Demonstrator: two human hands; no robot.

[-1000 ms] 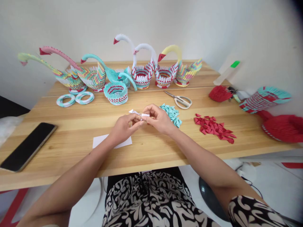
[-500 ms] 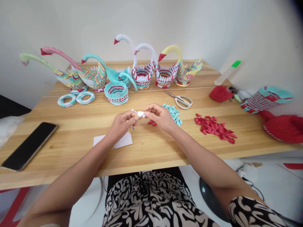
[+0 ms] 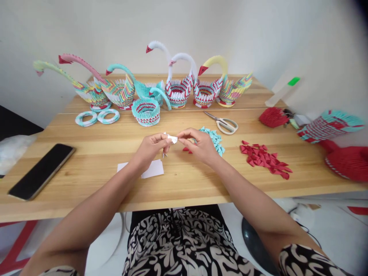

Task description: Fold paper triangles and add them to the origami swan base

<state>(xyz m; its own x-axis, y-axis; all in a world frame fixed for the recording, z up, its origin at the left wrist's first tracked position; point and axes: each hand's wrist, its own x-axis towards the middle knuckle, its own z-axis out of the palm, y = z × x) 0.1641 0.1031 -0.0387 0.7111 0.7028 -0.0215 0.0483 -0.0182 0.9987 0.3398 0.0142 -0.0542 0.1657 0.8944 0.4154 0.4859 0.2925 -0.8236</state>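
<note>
A small folded piece of white paper [image 3: 173, 139] is held above the middle of the table between both hands. My left hand [image 3: 153, 147] pinches its left side between thumb and fingers. The thumb and fingertips of my right hand [image 3: 198, 145] close on its right edge. Partly hidden behind my left hand are more white folded bits. White paper rectangles [image 3: 153, 169] lie below my left wrist. Beyond my right hand is a pile of light-blue folded triangles [image 3: 214, 138], with a couple of red pieces [image 3: 186, 149] by its fingers.
Several paper swan baskets [image 3: 178, 92] line the back. Two paper rings [image 3: 108, 116] and a phone [image 3: 41, 170] lie left. Scissors [image 3: 225, 124], red folded triangles [image 3: 266, 158], a glue bottle [image 3: 281, 92] and a red paper model [image 3: 349, 163] are right.
The white paper has turned in my fingers, and its right end now narrows toward my right fingertips. The whole view has shifted slightly, moving the table's things rightward.
</note>
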